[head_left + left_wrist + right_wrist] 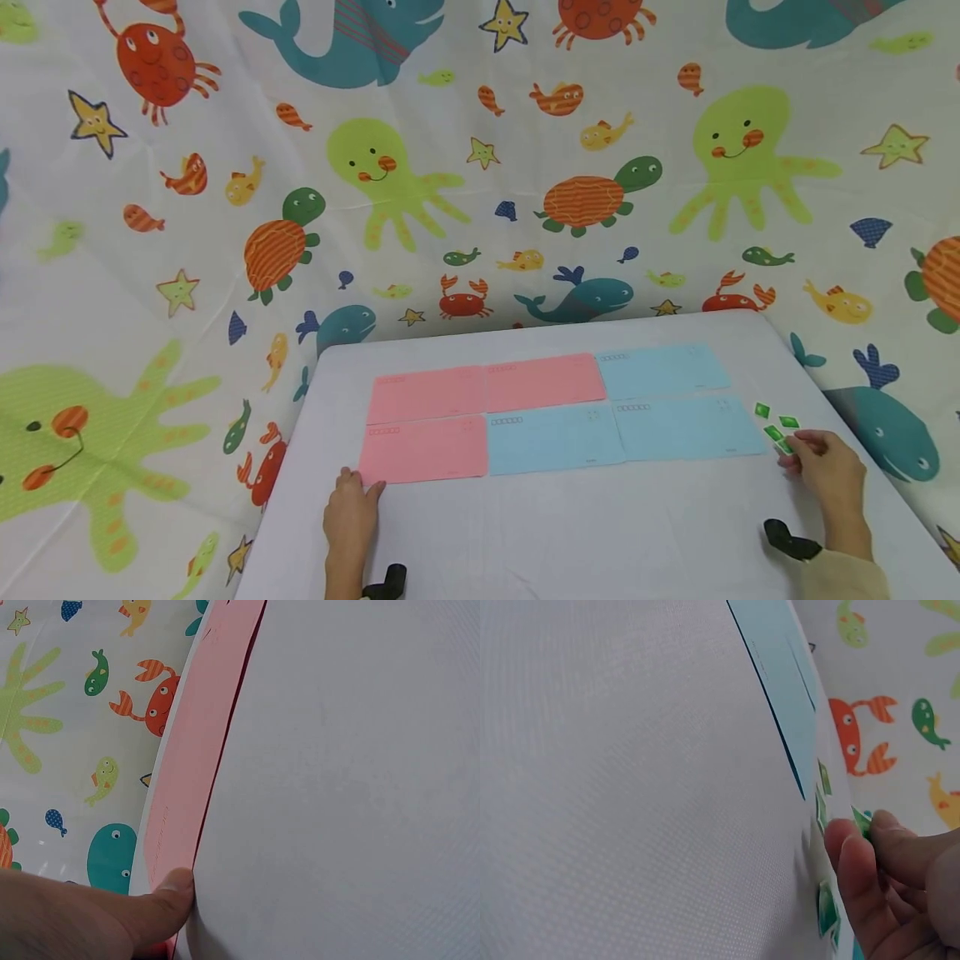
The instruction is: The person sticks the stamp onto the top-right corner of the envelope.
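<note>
At the right end of the table, my right hand (828,471) pinches a small green stamp with a pale edge (862,821) between thumb and fingers. Other green stamps lie about it, one near the blue envelope's corner (762,410) and one farther right (788,422). On the left, my left hand (351,512) touches the near-left corner of the front pink envelope (427,454), its thumb (176,889) lying at the envelope's edge. To the right of that envelope lie a front middle blue envelope (555,442) and a front right blue envelope (690,433).
Behind them, a back row holds a left pink envelope (427,396), a middle pink envelope (546,385) and a right blue envelope (663,373). All lie flat on the white table (570,533). A sea-animal printed cloth (450,108) hangs behind and beside the table.
</note>
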`<state>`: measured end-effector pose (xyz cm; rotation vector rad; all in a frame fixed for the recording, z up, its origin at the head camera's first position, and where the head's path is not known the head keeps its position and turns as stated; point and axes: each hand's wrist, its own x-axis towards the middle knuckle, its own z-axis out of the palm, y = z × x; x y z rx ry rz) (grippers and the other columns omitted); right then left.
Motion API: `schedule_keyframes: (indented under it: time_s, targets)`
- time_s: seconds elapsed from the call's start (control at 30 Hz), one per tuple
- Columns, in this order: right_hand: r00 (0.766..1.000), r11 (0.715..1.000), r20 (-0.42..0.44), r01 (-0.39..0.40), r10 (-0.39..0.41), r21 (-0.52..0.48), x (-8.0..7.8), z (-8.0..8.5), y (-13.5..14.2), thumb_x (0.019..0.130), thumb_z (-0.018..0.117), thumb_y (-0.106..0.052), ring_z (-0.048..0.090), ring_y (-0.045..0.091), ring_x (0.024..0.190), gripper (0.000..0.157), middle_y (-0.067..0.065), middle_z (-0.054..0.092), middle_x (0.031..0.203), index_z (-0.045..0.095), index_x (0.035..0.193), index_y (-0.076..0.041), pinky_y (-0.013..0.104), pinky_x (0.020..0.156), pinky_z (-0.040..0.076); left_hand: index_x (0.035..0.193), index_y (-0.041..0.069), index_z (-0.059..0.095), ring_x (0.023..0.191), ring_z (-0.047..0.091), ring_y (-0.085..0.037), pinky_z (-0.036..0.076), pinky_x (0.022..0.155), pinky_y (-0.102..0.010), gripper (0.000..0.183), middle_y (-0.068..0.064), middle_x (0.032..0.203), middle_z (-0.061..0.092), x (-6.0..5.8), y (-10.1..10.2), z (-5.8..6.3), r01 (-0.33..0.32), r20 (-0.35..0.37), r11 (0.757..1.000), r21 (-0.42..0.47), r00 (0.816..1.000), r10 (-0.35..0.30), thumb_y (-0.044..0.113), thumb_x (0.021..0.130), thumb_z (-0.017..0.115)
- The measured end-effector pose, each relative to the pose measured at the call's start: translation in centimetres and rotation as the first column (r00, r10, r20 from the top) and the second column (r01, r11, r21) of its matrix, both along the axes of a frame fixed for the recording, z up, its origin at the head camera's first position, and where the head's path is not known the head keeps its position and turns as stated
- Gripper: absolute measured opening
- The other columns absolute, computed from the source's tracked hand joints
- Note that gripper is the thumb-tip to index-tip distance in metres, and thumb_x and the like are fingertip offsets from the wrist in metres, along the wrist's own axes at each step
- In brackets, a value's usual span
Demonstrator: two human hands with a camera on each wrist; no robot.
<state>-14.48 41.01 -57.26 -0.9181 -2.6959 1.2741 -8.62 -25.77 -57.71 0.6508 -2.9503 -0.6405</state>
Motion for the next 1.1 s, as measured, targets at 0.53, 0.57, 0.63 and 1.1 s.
schedule_keyframes:
  time_s: [0.53, 0.57, 0.63, 1.1]
  targets:
    - [0.992, 0.999, -0.116, -0.044, 0.041, -0.025, -0.2, 0.0, -0.9, 0.104, 0.055, -0.026, 0.063, 0.001, 0.059, 0.045, 0.011, 0.065, 0.096, 0.051, 0.134, 0.007, 0.016, 0.053, 0.054, 0.126, -0.019, 0.056, 0.128, 0.046, -0.058, 0.046, 0.097, -0.067, 0.052, -0.043, 0.142, 0.041, -0.3, -0.1, -0.4, -0.013, 0.011, 1.000, 0.000, 1.000, 0.013, 0.019, 0.092, 0.071]
    - [0.991, 0.998, -0.122, -0.049, 0.045, -0.030, -0.2, 0.0, -1.0, 0.104, 0.054, -0.026, 0.063, 0.000, 0.060, 0.046, 0.011, 0.065, 0.096, 0.051, 0.134, 0.008, 0.015, 0.054, 0.054, 0.125, -0.019, 0.056, 0.128, 0.047, -0.058, 0.047, 0.097, -0.067, 0.052, -0.043, 0.141, 0.041, -0.2, -0.1, -0.4, -0.012, 0.010, 1.000, -0.001, 1.000, 0.012, 0.019, 0.092, 0.071]
    - [0.989, 0.998, -0.133, -0.064, 0.060, -0.027, -0.3, 0.1, -1.1, 0.105, 0.052, -0.024, 0.063, -0.003, 0.061, 0.045, 0.014, 0.065, 0.101, 0.051, 0.135, 0.010, 0.014, 0.056, 0.054, 0.125, -0.019, 0.056, 0.127, 0.047, -0.059, 0.047, 0.096, -0.067, 0.052, -0.043, 0.141, 0.041, -0.2, -0.1, -0.3, -0.012, 0.007, 1.000, -0.002, 1.000, 0.012, 0.019, 0.092, 0.071]
    - [0.976, 0.987, -0.155, -0.161, 0.156, -0.015, -0.6, 1.1, -1.8, 0.103, 0.048, -0.015, 0.058, -0.015, 0.068, 0.051, 0.028, 0.057, 0.123, 0.038, 0.146, 0.009, 0.001, 0.061, 0.046, 0.125, -0.018, 0.057, 0.125, 0.048, -0.059, 0.048, 0.094, -0.067, 0.051, -0.043, 0.141, 0.042, -0.2, -0.1, 0.0, -0.005, 0.002, 1.000, 0.002, 1.000, 0.005, 0.019, 0.092, 0.070]
